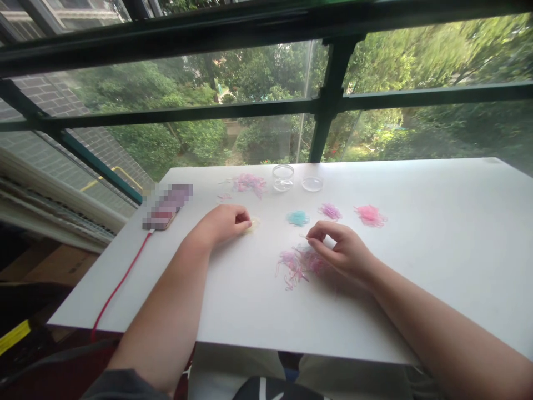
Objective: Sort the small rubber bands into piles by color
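Note:
My left hand (pixel 228 223) is closed, its thumb and fingertips pressed together at the edge of a small pale yellow pile of elastic bands (pixel 255 224); whatever is between them is hidden. My right hand (pixel 339 244) pinches a tiny pale elastic band (pixel 303 236) between thumb and forefinger. Just below it lies a loose heap of mixed pink, purple and bluish elastic bands (pixel 295 268), partly behind the hand. Beyond my right hand sit sorted piles: turquoise bands (pixel 297 218), purple bands (pixel 330 211) and pink bands (pixel 370 215).
At the white table's (pixel 250 311) back stand a clear round jar (pixel 283 179) and a clear lid (pixel 312 184), with another mixed band heap (pixel 250 184) to their left. A phone (pixel 167 206) with a red cable (pixel 122 283) lies left. Green-framed windows border the far edge.

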Available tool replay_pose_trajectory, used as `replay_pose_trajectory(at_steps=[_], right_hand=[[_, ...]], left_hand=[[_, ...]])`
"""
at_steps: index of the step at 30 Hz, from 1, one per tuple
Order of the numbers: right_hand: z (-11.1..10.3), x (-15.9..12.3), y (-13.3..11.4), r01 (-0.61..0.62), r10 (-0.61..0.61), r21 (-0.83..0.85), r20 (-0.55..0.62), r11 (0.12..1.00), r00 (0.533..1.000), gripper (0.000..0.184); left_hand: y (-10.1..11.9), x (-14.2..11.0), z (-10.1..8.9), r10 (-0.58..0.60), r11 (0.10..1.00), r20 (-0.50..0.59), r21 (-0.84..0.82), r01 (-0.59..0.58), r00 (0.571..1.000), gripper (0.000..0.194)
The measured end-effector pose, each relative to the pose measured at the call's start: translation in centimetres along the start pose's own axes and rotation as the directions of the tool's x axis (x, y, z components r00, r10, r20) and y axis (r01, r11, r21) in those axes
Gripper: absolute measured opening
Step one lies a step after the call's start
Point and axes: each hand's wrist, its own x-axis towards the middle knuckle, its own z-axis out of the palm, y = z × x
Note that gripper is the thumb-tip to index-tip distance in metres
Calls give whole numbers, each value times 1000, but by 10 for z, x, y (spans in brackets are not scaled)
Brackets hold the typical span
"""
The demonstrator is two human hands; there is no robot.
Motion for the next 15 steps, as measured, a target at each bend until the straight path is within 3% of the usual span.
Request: replay_pose_trajectory(at_steps=[15], right_hand=[[0,-1,-1,12,-11,-1,30,1000,999,8]], left_hand=[[2,0,-1,38,999,-96,34,-35,995,25]])
